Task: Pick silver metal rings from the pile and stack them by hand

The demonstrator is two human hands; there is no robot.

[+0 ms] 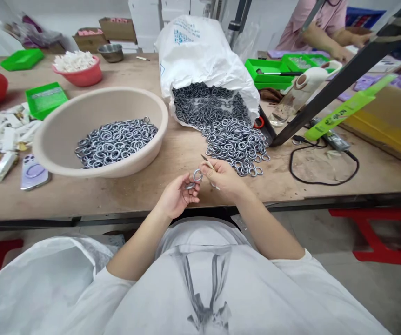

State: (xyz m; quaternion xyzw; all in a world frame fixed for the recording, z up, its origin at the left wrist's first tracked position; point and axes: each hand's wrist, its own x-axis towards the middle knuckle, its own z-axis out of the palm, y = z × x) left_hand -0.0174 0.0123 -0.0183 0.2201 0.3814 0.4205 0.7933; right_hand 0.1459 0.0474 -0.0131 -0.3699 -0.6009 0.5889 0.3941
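Observation:
My left hand (177, 197), palm up with curled fingers, holds a grey metal ring (190, 186) against the fingers. Another metal ring (197, 175) stands upright between the two hands, touching the fingertips of both. My right hand (226, 180) is closed around a slim tool (209, 163) with a pale handle and a dark pointed tip; its exact kind is unclear. Just beyond that hand, a heap of loose rings (233, 139) spills out of a white sack (200, 51) lying on its side. To the left, a large beige basin (57, 153) contains many similar rings.
A phone (35, 172) and white pieces (7, 132) lie at left, near a green tray (47, 100) and red bowl (82, 74). A dark slanted bar (326, 88) and black cable (291, 167) occupy the right. Another person (319, 37) works behind green trays (270, 70).

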